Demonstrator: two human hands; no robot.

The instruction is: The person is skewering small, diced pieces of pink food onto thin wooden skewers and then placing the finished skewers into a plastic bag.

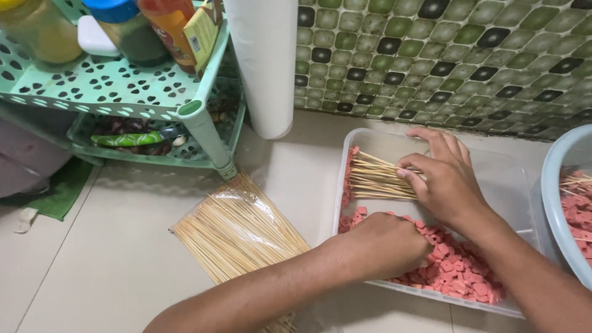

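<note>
The right hand [445, 179] lies flat on a bundle of thin wooden skewers [377, 177] that rest inside a clear rectangular plastic tray [517, 185]. Its fingers are stretched and slightly spread, and the fingertips press on the blunt ends of the sticks; they lie on top of the sticks and do not close around them. The skewers have their long axis almost left to right in the head view, and small pink pieces sit on the far ends, near the left wall of the tray.

The left hand [385, 243] is curled into the heap of small pink sausage pieces [459, 268] at the near side of the same tray. The fingers are bent under the hand, so I cannot tell if they pinch a piece or only touch the heap.

On the pale tiled floor [117, 246], just left of the tray, lies a clear bag of unused bamboo skewers [237, 231], pointing diagonally from the near right to the far left. A light blue plastic basin [564, 185] with more loaded sticks stands touching or nearly touching the right edge of the tray. Behind are a green plastic shelf rack [123, 92] and a white cylinder [262, 68] against the mosaic wall [462, 55]. Open floor is between the rack and the bag.
</note>
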